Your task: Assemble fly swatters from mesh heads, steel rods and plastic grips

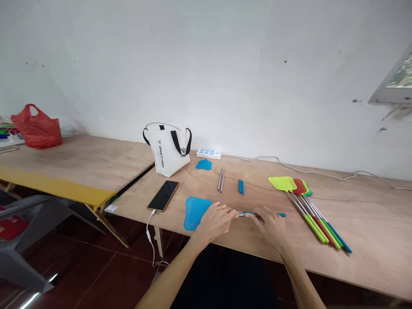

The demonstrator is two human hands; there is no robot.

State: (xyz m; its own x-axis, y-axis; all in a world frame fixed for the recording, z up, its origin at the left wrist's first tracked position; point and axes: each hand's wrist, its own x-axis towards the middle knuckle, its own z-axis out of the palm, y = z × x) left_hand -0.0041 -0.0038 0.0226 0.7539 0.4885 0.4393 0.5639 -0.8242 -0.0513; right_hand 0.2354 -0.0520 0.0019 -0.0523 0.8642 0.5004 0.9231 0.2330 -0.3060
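A blue fly swatter (195, 213) lies crosswise near the table's front edge, its mesh head to the left. My left hand (219, 219) is closed around it just right of the head. My right hand (268, 224) grips it farther along, with the blue handle end sticking out to the right. Between the hands a short stretch of metal rod shows; the fingers hide the joints. Behind them lie a loose blue swatter head (204, 165), two metal tubes (221, 179) and two blue handle grips (241, 186).
Several swatters in yellow-green, red, green and blue (317, 221) lie fanned out at right. At left are a phone (163, 195) on a charging cable, a white bag (169, 152) and a power strip (209, 153). Another table (80, 163) holds a red plastic bag (37, 128).
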